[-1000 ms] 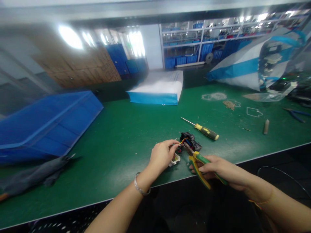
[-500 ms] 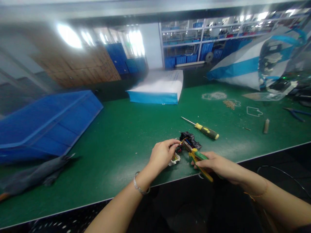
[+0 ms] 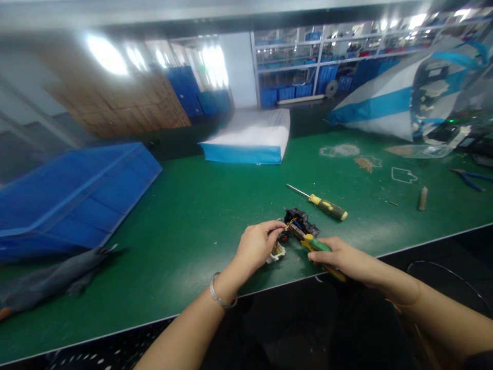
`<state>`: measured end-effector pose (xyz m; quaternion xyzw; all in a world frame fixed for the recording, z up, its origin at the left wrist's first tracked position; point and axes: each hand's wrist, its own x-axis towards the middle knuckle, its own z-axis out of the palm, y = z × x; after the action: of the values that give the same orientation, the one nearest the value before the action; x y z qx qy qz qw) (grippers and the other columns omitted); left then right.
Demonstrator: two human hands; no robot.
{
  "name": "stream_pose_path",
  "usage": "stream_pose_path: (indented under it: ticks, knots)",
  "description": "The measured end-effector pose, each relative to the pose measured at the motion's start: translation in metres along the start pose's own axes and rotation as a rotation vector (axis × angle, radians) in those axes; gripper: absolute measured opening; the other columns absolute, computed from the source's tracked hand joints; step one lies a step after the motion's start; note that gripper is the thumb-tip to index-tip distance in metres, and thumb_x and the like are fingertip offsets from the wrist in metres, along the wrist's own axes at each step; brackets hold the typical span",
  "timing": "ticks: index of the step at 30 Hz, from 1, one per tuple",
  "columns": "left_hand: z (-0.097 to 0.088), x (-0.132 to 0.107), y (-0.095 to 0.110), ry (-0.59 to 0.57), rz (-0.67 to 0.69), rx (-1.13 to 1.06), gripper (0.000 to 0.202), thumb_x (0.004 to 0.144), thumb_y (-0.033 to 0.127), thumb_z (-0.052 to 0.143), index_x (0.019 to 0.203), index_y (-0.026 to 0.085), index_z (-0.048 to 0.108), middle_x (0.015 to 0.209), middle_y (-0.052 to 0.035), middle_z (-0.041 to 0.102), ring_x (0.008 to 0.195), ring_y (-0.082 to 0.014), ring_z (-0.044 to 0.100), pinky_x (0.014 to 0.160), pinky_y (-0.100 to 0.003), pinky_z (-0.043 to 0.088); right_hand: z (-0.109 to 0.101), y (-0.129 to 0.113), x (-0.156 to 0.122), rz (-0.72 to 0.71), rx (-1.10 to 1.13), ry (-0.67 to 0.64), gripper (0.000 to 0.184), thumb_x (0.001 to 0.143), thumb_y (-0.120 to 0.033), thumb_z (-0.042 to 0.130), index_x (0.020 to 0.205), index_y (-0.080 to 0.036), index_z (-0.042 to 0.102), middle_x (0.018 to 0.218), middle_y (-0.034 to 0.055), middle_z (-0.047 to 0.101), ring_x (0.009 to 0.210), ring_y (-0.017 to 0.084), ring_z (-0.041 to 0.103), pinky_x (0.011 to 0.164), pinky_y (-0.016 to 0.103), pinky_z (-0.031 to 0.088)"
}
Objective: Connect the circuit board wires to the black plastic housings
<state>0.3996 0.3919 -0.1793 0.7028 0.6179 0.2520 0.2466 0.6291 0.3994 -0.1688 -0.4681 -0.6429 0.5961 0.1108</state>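
Note:
A black plastic housing [image 3: 304,220] with coloured wires lies on the green bench near its front edge. My left hand [image 3: 254,245] is closed in a pinch at the thin yellow wires [image 3: 287,226] on the left side of the housing. Below those fingertips sits a small white part [image 3: 276,254] with more wires. My right hand [image 3: 342,257] grips pliers [image 3: 315,243] with green and yellow handles. Their jaws reach in among the wires beside my left fingertips; whether they touch a wire is too small to tell.
Behind the housing lies a yellow-and-black screwdriver [image 3: 327,206]. A blue bin [image 3: 84,190] and a dark cloth-like item [image 3: 57,277] are at the left. Toward the back stand a white-and-blue bag [image 3: 246,149] and another, open bag [image 3: 377,110]. Blue-handled pliers [image 3: 470,180] lie far right.
The pliers' handles have come closer together in my right hand, and the tool has turned slightly. My left hand stays at the wires.

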Motion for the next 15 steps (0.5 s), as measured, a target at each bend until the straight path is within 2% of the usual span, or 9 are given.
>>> stream_pose_path:
  ticks: [2,6,10,15]
  knots:
    - [0.0001,0.0001,-0.0004,-0.002,0.0,-0.01,0.026,0.091,0.035,0.046,0.105,0.031,0.068,0.105,0.0029,0.07,0.09,-0.0166,0.063,0.077,-0.025,0.047,0.0006,0.0012,0.0011,-0.002,0.005,-0.009,0.029,0.079,-0.044,0.059,0.075,-0.016,0.053,0.068,-0.001,0.052,0.062,0.012,0.046,0.059,0.024,0.035]
    - [-0.0002,0.0001,-0.0003,-0.018,-0.003,-0.035,0.027,0.091,0.035,0.045,0.107,0.03,0.068,0.107,0.0026,0.069,0.09,-0.0165,0.063,0.077,-0.025,0.047,0.0023,0.0019,0.0029,0.054,0.091,-0.062,0.028,0.081,-0.042,0.057,0.092,-0.016,0.05,0.074,0.0024,0.06,0.063,0.014,0.054,0.06,0.025,0.042]
    - [-0.0004,-0.0001,0.0008,-0.025,-0.01,-0.052,0.028,0.091,0.034,0.045,0.106,0.028,0.068,0.105,0.0012,0.07,0.088,-0.0165,0.063,0.079,-0.025,0.047,0.002,0.0031,0.0055,0.034,-0.014,-0.022,0.027,0.083,-0.043,0.055,0.083,-0.016,0.052,0.06,-0.0022,0.051,0.049,0.01,0.047,0.049,0.023,0.036]
    - [0.0006,0.0001,-0.0006,-0.01,0.007,-0.081,0.027,0.09,0.033,0.045,0.104,0.029,0.068,0.104,0.002,0.07,0.086,-0.0162,0.063,0.081,-0.025,0.046,0.0021,0.0104,0.0081,-0.013,-0.1,0.02,0.034,0.086,-0.048,0.051,0.077,-0.016,0.054,0.058,-0.0024,0.049,0.047,0.009,0.045,0.047,0.022,0.036]
